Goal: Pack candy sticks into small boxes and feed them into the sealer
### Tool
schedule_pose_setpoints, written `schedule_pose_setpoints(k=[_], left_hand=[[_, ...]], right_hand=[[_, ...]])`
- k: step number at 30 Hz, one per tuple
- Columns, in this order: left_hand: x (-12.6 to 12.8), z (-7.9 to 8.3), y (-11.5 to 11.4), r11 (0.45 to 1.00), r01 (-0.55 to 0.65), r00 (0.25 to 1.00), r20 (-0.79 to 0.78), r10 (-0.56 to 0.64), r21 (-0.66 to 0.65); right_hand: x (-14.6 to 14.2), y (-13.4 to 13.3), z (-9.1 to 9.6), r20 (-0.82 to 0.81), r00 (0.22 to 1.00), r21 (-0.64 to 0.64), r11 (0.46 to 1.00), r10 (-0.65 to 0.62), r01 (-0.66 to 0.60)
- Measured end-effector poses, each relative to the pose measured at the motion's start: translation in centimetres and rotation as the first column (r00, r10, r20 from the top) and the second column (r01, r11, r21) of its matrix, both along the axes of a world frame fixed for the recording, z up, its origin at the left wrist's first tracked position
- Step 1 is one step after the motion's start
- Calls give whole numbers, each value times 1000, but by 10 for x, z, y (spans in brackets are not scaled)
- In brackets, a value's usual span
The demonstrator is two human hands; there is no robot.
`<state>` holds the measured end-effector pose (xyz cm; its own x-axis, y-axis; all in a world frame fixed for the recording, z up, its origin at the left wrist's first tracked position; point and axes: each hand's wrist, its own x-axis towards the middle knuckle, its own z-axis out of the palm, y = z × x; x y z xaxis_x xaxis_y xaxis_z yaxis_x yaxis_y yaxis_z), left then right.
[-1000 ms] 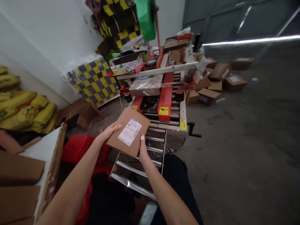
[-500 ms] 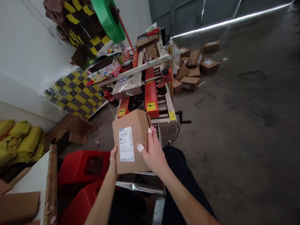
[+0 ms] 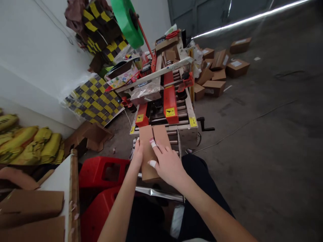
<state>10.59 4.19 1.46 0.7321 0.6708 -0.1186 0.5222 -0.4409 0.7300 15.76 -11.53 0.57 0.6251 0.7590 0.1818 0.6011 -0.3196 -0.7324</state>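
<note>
A small brown cardboard box point(image 3: 148, 169) is at the roller end of a box-sealing machine point(image 3: 171, 104), with a seam between its two top flaps facing up. My left hand point(image 3: 137, 154) grips its left side, fingers against the cardboard. Over the top and right edge lies my right hand point(image 3: 168, 163), holding the box with thumb and index finger on the flaps. White tape wraps some of my fingertips, and a bit of pink shows at the right index finger. The white label is out of sight.
Several labelled boxes point(image 3: 213, 88) lie on the floor at right. A crank handle point(image 3: 208, 129) juts from the machine's right side. Red plastic stools point(image 3: 88, 171) stand at left, beside a white table point(image 3: 57, 178) with cardboard. Yellow sacks point(image 3: 50, 148) are piled by the wall.
The box has been turned so its label faces away and its flap seam faces up. It is lower on the rollers, and my right hand has moved onto its top.
</note>
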Motion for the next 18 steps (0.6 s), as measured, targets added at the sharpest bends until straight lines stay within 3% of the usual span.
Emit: schedule_pose_setpoints(k=[3,7,10,13,15,18], left_hand=[[10,17,-6,996,-31,999,34,34,-87],[18,22,-5,990,-97,995,19,99,-107],[22,21,-2,989,-120,993,9,121,-86],[25,26,-3,994,-84,996,7,84,-65],[26,33,-3,984,2,1000,17,1,-179],[26,43,0,920,99,994,1,-106,-379]], right_hand=[[-1,5,1,82,997,-47,999,3,1],[1,8,-1,80,997,-30,1000,-2,4],[6,3,-13,-80,995,167,985,57,-43],[10,-3,-29,-235,967,407,913,101,3],[11,-4,-35,-277,957,472,880,88,55],[10,-2,-37,-276,957,501,863,91,63]])
